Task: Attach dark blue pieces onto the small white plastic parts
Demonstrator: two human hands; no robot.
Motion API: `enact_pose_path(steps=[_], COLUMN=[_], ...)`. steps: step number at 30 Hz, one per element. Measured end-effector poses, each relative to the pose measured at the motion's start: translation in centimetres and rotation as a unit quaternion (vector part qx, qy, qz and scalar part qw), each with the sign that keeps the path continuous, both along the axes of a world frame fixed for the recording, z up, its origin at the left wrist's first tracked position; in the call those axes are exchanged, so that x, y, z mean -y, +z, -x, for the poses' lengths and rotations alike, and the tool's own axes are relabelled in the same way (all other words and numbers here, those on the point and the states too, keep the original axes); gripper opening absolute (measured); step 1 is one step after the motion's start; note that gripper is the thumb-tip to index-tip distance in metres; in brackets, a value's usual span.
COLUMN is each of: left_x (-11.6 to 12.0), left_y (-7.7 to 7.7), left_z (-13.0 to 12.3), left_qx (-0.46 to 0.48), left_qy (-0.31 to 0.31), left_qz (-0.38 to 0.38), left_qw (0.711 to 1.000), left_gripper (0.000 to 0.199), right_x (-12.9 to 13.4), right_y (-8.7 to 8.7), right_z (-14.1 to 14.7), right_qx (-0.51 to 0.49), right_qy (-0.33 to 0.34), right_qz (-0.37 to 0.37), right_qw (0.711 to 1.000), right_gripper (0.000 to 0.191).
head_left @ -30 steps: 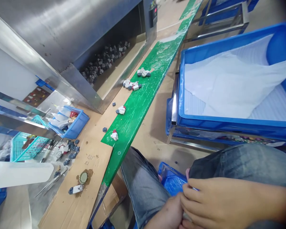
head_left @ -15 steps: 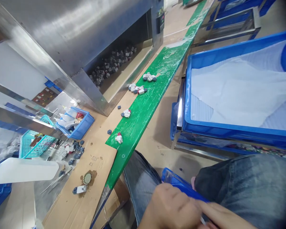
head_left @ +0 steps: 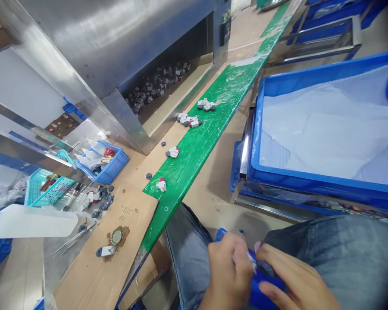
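Note:
In the head view, both my hands are low over my lap, above a blue tray point(head_left: 261, 297) that they partly hide. My left hand point(head_left: 228, 269) is closed, its fingers curled round a small white piece point(head_left: 251, 261) of which only a blurred edge shows. My right hand point(head_left: 295, 275) is beside it with thumb and fingers apart. Close to those fingers is a small dark lump point(head_left: 265, 268); blur hides whether they touch it. Small white figure pieces with dark-blue and red parts point(head_left: 172, 152) lie on the green strip point(head_left: 194, 159) to the left.
A metal cabinet opening holds heaped pieces point(head_left: 158, 84). Cardboard point(head_left: 93, 275) bears a bottle cap point(head_left: 116, 236) and a white-and-blue piece point(head_left: 105, 251). Tweezers point(head_left: 74, 237), a white bottle point(head_left: 32, 221) and a blue basket point(head_left: 111, 165) are left. A large blue crate point(head_left: 310, 176) stands right.
My hands were pressed together; now they are apart, the right one opened out. The white piece shows more plainly at my left fingers. The view has shifted slightly.

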State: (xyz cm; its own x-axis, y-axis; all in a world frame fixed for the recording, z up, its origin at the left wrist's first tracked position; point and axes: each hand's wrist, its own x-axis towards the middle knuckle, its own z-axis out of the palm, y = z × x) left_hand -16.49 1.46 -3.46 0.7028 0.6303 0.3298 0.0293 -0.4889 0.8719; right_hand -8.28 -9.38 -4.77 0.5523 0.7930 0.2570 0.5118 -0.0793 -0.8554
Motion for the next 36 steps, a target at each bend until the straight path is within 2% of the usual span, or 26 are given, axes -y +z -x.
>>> enact_pose_path(steps=[2,3,4,5,6,8,9,10,11,12,14,16,19,22,24,29,31,36], left_x=[0.2,0.3,0.3,0.2,0.1,-0.5,-1.0,-1.6,-2.2,-2.8,-3.4,-3.1,-1.9,-0.9,-0.6,-0.3,-0.1,-0.2], left_y=[0.6,0.8,1.0,1.2,1.2,1.4,1.5,1.6,1.8,2.1,2.7,3.2,3.8,4.0,3.9,3.7,4.0,4.5], left_z=[0.2,0.3,0.4,0.4,0.4,0.4,0.3,0.2,0.2,0.2,0.1,0.1,-0.1,-0.1,0.2,1.2,1.5,1.8], left_qx=[-0.019,-0.017,-0.007,0.006,0.023,0.070,0.102,0.135,0.167,0.191,0.208,0.199,0.188,0.179,0.173,0.125,0.111,0.115], left_qy=[0.006,0.008,0.007,0.010,0.019,0.056,0.082,0.111,0.139,0.161,0.171,0.139,0.080,0.053,0.041,0.041,0.039,0.016], left_qz=[0.131,0.169,0.186,0.198,0.214,0.249,0.269,0.289,0.306,0.320,0.362,0.421,0.494,0.506,0.485,0.316,0.282,0.259], left_qw=[0.991,0.986,0.983,0.980,0.976,0.964,0.954,0.941,0.927,0.914,0.893,0.874,0.845,0.842,0.856,0.940,0.952,0.959], left_gripper=[0.038,0.039,0.039,0.037,0.035,0.031,0.030,0.029,0.028,0.028,0.029,0.032,0.036,0.040,0.042,0.029,0.032,0.032], right_x=[-0.7,-1.2,-1.6,-2.1,-2.5,-3.1,-3.2,-3.1,-2.9,-2.7,-2.2,-2.0,-2.4,-3.1,-3.5,-3.6,-3.6,-3.4], right_y=[1.1,1.7,2.4,3.0,3.5,4.2,4.5,4.7,4.8,4.9,5.0,5.1,5.5,6.0,6.1,6.0,5.9,5.8], right_z=[-0.1,0.0,0.2,0.5,0.9,1.5,1.6,1.5,1.3,0.9,0.1,-0.4,-0.1,1.0,1.7,2.3,2.4,2.3], right_qx=[0.049,0.014,-0.065,-0.187,-0.334,-0.573,-0.653,-0.703,-0.726,-0.727,-0.686,-0.631,-0.577,-0.552,-0.530,-0.467,-0.445,-0.357], right_qy=[0.025,0.059,0.103,0.097,0.086,0.039,0.020,0.001,-0.021,-0.048,-0.107,-0.137,-0.118,-0.080,-0.047,0.018,0.029,0.042], right_qz=[-0.005,0.007,0.020,0.041,0.047,0.040,0.019,-0.011,-0.049,-0.087,-0.133,-0.127,-0.073,-0.052,-0.062,-0.074,-0.072,-0.057], right_qw=[0.998,0.998,0.992,0.977,0.937,0.818,0.757,0.711,0.686,0.679,0.707,0.753,0.805,0.828,0.844,0.881,0.892,0.932], right_gripper=[0.033,0.035,0.038,0.041,0.042,0.042,0.041,0.040,0.040,0.041,0.043,0.042,0.042,0.046,0.050,0.050,0.048,0.045])
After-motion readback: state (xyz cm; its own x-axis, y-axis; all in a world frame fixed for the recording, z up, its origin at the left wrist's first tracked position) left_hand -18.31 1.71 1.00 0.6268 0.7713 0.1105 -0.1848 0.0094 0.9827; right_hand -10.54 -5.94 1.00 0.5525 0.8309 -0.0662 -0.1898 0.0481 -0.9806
